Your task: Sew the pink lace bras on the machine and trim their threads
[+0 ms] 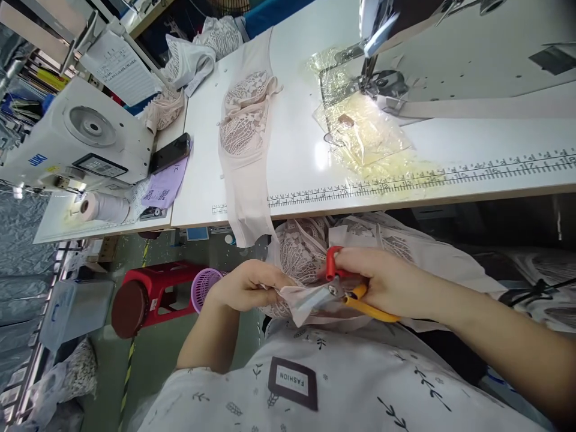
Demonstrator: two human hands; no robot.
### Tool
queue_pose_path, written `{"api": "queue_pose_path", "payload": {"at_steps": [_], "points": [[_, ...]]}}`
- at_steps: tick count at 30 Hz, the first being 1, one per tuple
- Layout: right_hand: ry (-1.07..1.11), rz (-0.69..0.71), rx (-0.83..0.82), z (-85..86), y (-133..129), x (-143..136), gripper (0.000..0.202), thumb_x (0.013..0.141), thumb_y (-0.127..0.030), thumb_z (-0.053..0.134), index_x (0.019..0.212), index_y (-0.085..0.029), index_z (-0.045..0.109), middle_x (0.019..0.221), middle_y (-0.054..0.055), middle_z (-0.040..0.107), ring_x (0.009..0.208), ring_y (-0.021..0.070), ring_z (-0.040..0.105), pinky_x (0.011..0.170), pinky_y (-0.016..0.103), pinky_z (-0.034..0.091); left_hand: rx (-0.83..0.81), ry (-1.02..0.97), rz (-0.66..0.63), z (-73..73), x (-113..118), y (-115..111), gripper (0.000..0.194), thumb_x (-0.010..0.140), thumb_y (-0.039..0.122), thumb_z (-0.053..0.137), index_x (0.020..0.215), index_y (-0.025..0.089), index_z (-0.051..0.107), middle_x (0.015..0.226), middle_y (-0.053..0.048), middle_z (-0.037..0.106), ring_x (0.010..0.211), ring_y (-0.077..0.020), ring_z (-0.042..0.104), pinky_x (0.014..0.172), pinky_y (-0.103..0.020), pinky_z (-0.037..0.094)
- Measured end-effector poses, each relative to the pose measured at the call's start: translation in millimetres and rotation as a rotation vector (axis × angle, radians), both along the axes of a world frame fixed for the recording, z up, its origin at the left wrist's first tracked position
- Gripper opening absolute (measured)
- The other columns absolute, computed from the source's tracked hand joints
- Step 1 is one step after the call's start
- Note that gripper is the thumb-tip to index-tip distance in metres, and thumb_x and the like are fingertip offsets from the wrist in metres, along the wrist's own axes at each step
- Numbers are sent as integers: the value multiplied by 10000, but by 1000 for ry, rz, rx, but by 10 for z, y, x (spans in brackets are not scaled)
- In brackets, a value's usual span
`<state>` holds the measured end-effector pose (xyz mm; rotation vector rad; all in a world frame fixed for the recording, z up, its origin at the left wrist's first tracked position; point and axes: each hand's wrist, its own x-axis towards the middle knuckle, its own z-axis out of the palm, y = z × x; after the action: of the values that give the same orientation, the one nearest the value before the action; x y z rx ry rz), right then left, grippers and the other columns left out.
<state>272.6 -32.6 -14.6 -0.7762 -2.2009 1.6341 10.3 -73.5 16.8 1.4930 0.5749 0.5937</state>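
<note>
My right hand (382, 279) is wrapped round the handles of a pair of scissors (333, 290), one grip red and the other yellow-orange. Their blades point left, against the edge of a pale pink fabric piece (296, 300). Thumb and fingers of my left hand (254, 285) pinch that fabric just beyond the blade tips. Below the table edge, a pale pink lace bra (302, 243) lies bunched in front of my body, joined by more pink fabric on the right. How far the blades are apart is hard to make out.
A sewing machine (369, 72) stands on the white table (297, 150), which carries a printed ruler strip (382, 185). Another lace bra (246, 126) hangs over the table edge. To the left are a second machine (85, 132), a phone (170, 153) and a red stool (157, 291).
</note>
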Motion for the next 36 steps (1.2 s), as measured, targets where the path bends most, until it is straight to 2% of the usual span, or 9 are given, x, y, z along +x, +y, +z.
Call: {"api": "queue_pose_path", "payload": {"at_steps": [3, 8, 13, 18, 25, 28, 32, 34, 36], "points": [[42, 96, 0, -52, 13, -9, 135, 776, -303, 545, 691, -214, 490, 736, 29, 588, 680, 165, 549, 583, 249, 433, -26, -1, 52, -73, -20, 0, 199, 894, 278, 593, 983, 180, 741, 884, -137, 738, 804, -209, 698, 756, -289, 535], [-49, 223, -58, -83, 14, 146, 167, 832, -316, 510, 708, -213, 463, 671, -4, 539, 604, 139, 462, 544, 242, 364, -88, 54, 305, -162, -87, -14, 214, 822, 371, 691, 821, 169, 762, 782, -117, 732, 696, -192, 666, 663, -289, 517], [-79, 275, 38, -137, -74, 120, 192, 731, -173, 485, 649, -224, 319, 680, 4, 506, 599, 141, 437, 538, 250, 327, -197, 47, 386, -218, -103, -8, 249, 762, 416, 746, 751, 167, 752, 760, -105, 722, 669, -175, 639, 644, -288, 497], [-125, 189, 124, -201, -130, 62, 176, 754, -237, 460, 638, -226, 328, 666, 28, 525, 597, 161, 457, 538, 266, 322, -284, 133, 406, -273, -179, -74, 362, 692, 497, 775, 673, 141, 716, 713, -110, 706, 667, -201, 650, 634, -309, 504], [-112, 79, 26, -176, -51, 313, 171, 767, -235, 442, 652, -238, 316, 656, 5, 463, 594, 161, 432, 532, 278, 344, -291, 326, 541, -440, -308, 73, 353, 735, 453, 741, 894, 141, 697, 887, -88, 713, 808, -207, 669, 741, -300, 514], [-175, 39, -10, -207, 3, 348, 216, 771, -270, 470, 669, -244, 282, 653, -9, 427, 585, 156, 389, 526, 285, 335, -141, 597, 486, -294, -258, 189, 314, 809, 338, 661, 1065, 157, 658, 1076, -113, 697, 990, -246, 659, 842, -338, 516], [-209, 66, -2, -184, 84, 323, 247, 800, -326, 476, 656, -242, 294, 648, -10, 410, 588, 154, 349, 537, 299, 335, 434, 1084, 400, 140, -16, 185, 314, 912, 238, 463, 1181, 144, 593, 1126, -142, 686, 1064, -284, 637, 894, -436, 507], [-213, 83, -15, -140, 117, 315, 263, 807, -354, 486, 647, -240, 311, 645, -8, 420, 590, 157, 368, 536, 299, 341, 679, 1020, 327, 287, 179, 192, 304, 951, 220, 384, 1152, 137, 597, 1093, -129, 696, 1044, -250, 641, 891, -406, 511], [-211, 88, -50, -96, 140, 321, 268, 802, -380, 510, 646, -235, 348, 649, -7, 447, 601, 161, 408, 540, 296, 364, 776, 840, 141, 296, 391, 266, 310, 968, 222, 367, 1171, 129, 582, 1123, -120, 684, 1061, -211, 630, 913, -348, 500]]}}
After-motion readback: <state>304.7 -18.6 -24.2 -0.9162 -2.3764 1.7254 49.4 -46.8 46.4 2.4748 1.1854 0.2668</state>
